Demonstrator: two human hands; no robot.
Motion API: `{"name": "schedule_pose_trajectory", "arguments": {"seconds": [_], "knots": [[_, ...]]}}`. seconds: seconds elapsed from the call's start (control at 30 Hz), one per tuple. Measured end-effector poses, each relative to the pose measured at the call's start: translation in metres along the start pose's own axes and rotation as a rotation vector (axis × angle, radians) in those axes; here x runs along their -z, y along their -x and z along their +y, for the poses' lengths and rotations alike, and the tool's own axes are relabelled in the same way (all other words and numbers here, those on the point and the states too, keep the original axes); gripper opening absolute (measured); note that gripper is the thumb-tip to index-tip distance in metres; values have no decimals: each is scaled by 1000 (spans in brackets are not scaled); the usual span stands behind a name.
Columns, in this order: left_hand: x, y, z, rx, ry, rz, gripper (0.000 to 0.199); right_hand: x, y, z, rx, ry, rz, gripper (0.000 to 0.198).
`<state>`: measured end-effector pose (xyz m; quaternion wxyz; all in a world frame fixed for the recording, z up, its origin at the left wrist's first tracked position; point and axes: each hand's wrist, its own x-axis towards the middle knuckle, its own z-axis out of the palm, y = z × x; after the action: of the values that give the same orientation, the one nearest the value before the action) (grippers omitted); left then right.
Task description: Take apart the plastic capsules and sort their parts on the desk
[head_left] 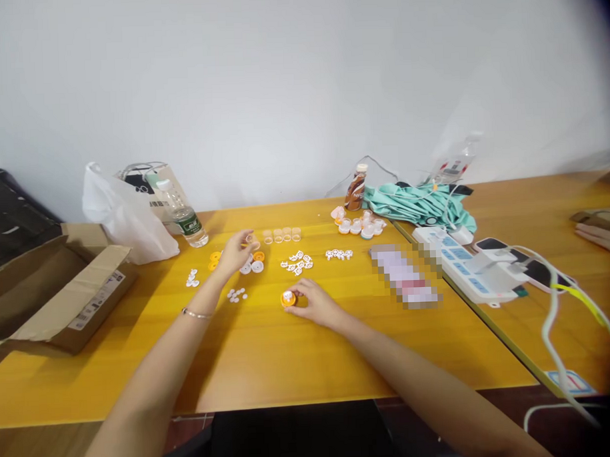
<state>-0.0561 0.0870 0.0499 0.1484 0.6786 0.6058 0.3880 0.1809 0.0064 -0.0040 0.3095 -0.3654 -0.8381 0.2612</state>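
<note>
My right hand (315,304) rests low over the table, thumb and fingers closed on the rim of an orange round base (284,304) with a small white piece standing in it. Farther away on the left, my left hand (234,253) has its fingertips closed around a clear plastic cup (253,242) at the left end of a row of similar clear cups (282,236). Under and beside that hand lie orange and white round discs (257,266), partly hidden by it. Small white cut-out pieces (298,263) are heaped between the hands, and small white discs (236,295) lie nearer.
An open cardboard box (62,290), a white plastic bag (127,221) and a water bottle (187,219) stand left. Assembled capsules (359,224), a drink bottle (356,188), a teal umbrella (419,208), a blurred flat object (404,275) and a power strip (461,266) with cables lie right.
</note>
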Motion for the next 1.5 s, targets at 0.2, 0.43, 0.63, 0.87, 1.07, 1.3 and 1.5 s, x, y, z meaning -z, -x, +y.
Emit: {"name": "schedule_pose_trajectory", "arguments": {"seconds": [0.2, 0.43, 0.63, 0.87, 1.07, 1.3, 1.5], "knots": [[-21, -38, -16, 81, -101, -58, 42, -1, 1, 3, 25, 20, 11, 26], [-39, -50, -28, 105, -147, -47, 42, -1, 0, 6, 37, 13, -5, 25], [-36, -36, -11, 24, -154, 53, 47, 0, 1, 5, 35, 22, -4, 25], [-5, 52, 38, -437, 22, -151, 23, -1, 0, 4, 38, 10, -8, 24], [-7, 97, 42, -408, 97, -437, 28, -2, -1, 2, 34, 8, -6, 21], [-30, 108, 37, -410, 63, -385, 19, 0, -1, 1, 50, 34, -42, 17], [-33, 116, 34, -477, -128, -288, 21, -2, 0, 1, 59, 67, -54, 17]]}}
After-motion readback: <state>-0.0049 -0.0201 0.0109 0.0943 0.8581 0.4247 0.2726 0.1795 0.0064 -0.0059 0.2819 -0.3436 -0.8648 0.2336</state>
